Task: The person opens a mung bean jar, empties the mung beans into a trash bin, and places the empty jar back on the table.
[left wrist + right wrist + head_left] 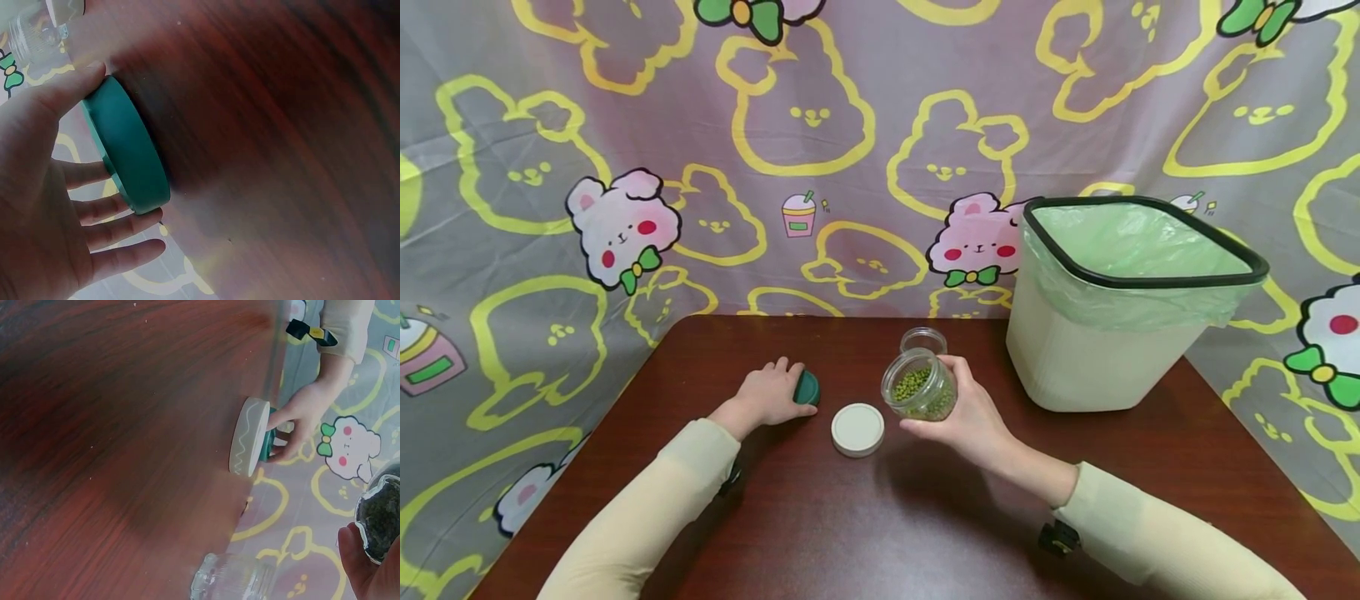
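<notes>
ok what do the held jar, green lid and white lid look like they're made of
The held jar: glossy clear glass or plastic, see-through with highlights; I can't tell which. The green lid: probably plastic, matte, evenly coloured without grain. The white lid: likely plastic, dull off-white, wavy line on its side.

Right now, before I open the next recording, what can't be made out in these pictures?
Floor of the bin: head view, hidden by its near side.
Lower part of the clear jar: head view, hidden by the held jar.
Part of the held jar: right wrist view, cut off by the right edge.
Some fingers of the right hand: head view, hidden behind the held jar.
</notes>
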`<action>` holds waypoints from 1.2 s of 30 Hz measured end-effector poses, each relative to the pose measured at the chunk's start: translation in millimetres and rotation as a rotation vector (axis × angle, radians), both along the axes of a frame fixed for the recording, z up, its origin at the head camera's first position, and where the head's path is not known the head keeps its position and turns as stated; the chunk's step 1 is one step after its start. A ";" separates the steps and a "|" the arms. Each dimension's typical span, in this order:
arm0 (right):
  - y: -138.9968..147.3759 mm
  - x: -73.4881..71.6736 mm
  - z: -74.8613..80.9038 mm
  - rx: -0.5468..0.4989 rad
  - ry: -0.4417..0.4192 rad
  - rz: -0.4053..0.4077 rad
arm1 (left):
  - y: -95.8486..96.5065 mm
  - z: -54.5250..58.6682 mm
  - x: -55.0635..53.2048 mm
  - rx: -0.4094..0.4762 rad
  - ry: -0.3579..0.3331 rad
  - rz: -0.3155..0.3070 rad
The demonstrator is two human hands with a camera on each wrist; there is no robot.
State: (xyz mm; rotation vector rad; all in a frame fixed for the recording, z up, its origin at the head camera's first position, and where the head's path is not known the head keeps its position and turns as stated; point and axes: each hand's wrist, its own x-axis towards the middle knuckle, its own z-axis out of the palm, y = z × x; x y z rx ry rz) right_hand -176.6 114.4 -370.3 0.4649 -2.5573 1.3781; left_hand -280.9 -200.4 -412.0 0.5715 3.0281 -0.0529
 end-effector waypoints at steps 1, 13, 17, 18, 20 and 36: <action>0.0 0.2 0.1 0.000 -0.002 0.001 | -0.1 -0.1 0.1 -0.002 -0.001 -0.001; 0.2 1.4 0.3 -0.001 0.014 0.002 | -2.8 -2.5 0.0 0.041 -0.035 0.018; 1.0 1.7 0.9 -0.003 0.015 -0.001 | -4.3 -2.4 -1.1 0.043 -0.037 0.015; 1.2 1.9 1.3 -0.005 0.016 -0.003 | -4.3 -2.1 -1.2 0.043 -0.039 0.015; 1.7 2.2 2.4 -0.006 0.019 -0.007 | -4.4 -1.9 -1.7 0.043 -0.043 0.015; 16.9 -0.2 15.4 -0.029 0.071 -0.035 | 2.1 11.2 -1.3 0.050 -0.052 0.029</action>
